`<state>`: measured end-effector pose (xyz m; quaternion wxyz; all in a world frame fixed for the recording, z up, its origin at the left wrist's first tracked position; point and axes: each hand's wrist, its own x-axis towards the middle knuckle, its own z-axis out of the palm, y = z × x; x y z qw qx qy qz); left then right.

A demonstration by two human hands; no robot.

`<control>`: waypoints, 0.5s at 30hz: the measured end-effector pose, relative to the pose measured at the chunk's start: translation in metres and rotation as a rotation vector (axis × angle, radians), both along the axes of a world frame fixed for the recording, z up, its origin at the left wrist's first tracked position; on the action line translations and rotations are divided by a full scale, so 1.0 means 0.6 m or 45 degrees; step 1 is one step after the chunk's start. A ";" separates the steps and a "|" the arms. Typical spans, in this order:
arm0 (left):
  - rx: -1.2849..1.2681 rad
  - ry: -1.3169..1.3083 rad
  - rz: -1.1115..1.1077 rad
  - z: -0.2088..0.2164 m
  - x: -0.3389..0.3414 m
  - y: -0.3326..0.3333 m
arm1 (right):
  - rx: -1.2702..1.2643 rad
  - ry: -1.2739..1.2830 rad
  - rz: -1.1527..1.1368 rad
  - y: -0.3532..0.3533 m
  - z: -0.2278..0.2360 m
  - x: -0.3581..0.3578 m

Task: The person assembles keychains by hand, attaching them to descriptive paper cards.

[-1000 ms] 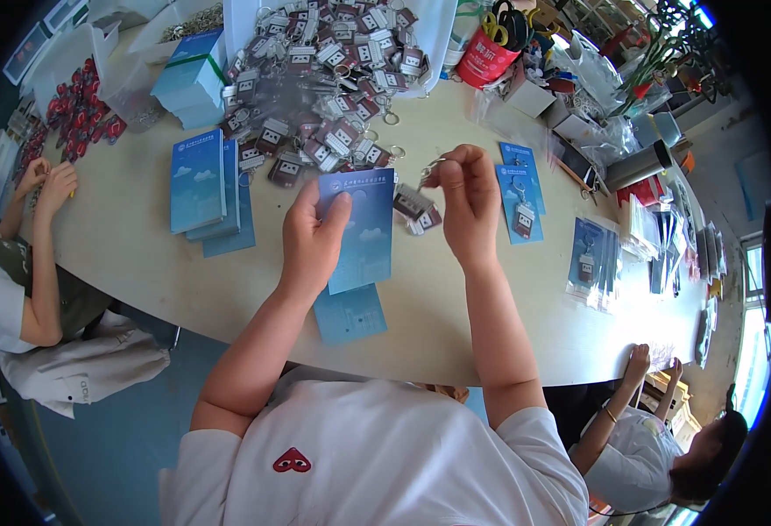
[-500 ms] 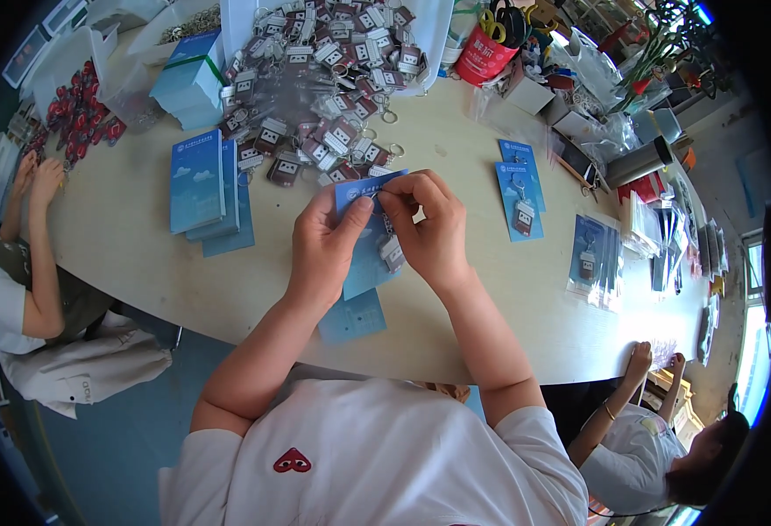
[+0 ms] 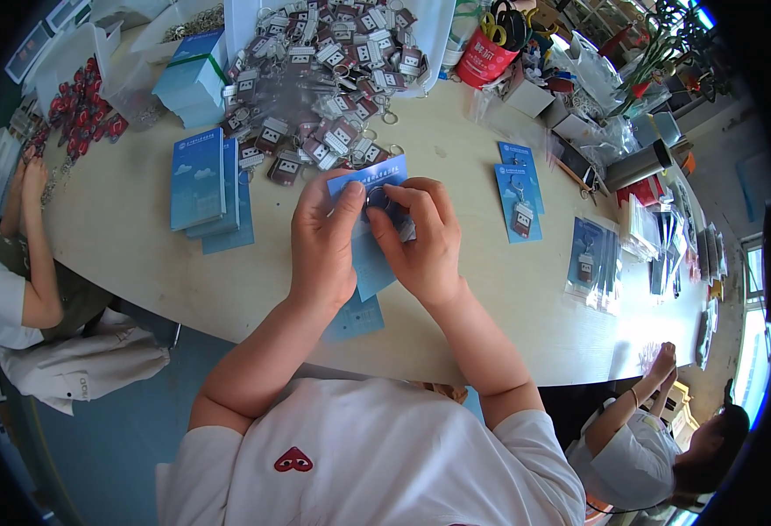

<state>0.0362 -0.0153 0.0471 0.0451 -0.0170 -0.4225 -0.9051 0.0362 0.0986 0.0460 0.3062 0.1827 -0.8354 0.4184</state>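
Right, here we are: my left hand [image 3: 324, 241] is closed on a blue card [image 3: 375, 267], thumb pressed flat on its front near the top edge. And in from the other side comes my right hand [image 3: 425, 245], thumb and forefinger curled in close, pinching a metal ring [image 3: 374, 198] against that card! Whether the ring passes through the card, I cannot tell; my fingers cover the spot. A sliver of the keychain [image 3: 409, 230] peeps out beside my right fingers, the rest hidden.

Look just below my hands: another blue card, the loose one [image 3: 355, 322], lies on the tabletop [image 3: 508, 329], partly under the one I hold. Beyond my hands, a great heap of brown-and-white keychains [image 3: 328, 114] spreads out from a white tray [image 3: 436, 53]. Out to the left of my left hand, an overlapping stack of cards [image 3: 197, 188]; farther beyond it, a taller banded stack [image 3: 188, 92]. Over to the right of my right hand, two finished-looking cards [image 3: 530, 188] overlap, a keychain showing on the nearer one, and past them, clear bags [image 3: 591, 267] with cards inside.
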 end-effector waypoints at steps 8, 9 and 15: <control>0.049 0.047 0.183 0.010 -0.007 0.000 | -0.246 0.004 0.045 -0.001 -0.024 0.005; 0.023 0.061 0.210 0.012 -0.008 0.000 | -0.248 0.004 0.042 -0.001 -0.021 0.007; -0.037 0.036 0.198 -0.007 -0.018 0.001 | -0.384 -0.462 0.158 0.023 -0.007 0.008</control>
